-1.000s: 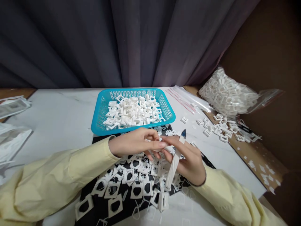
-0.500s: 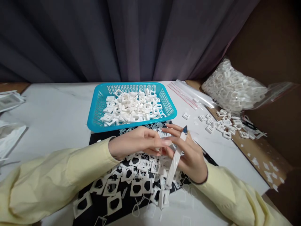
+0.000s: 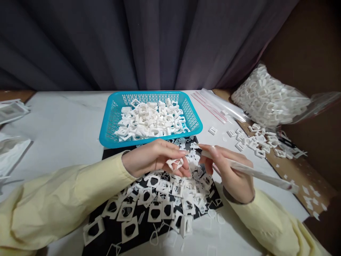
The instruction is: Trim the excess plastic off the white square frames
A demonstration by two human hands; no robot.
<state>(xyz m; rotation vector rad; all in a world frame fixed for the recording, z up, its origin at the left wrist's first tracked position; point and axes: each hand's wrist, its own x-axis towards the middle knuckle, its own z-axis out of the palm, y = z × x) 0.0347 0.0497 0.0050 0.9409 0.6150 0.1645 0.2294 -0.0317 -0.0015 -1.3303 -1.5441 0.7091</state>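
My left hand [image 3: 154, 160] hovers over a black mat [image 3: 112, 227] and pinches a small white plastic piece [image 3: 174, 163] between its fingertips. My right hand [image 3: 231, 170] grips a white-handled craft knife [image 3: 255, 173] like a pen; the handle points right, and the tip sits near the piece, hidden by my fingers. Beneath both hands lies a heap of white plastic frames and trimmings [image 3: 165, 199]. Both sleeves are pale yellow.
A turquoise basket [image 3: 112, 124] with several white pieces stands behind the mat. A clear bag of white parts [image 3: 269, 99] lies at the right on a brown surface, with loose parts [image 3: 255, 142] and zip bags [image 3: 218, 108] nearby. More plastic bags [image 3: 10, 149] lie far left.
My right hand turned the knife from upright, blade up, to lying level with the handle pointing right. My left hand now shows a small white piece at its fingertips.
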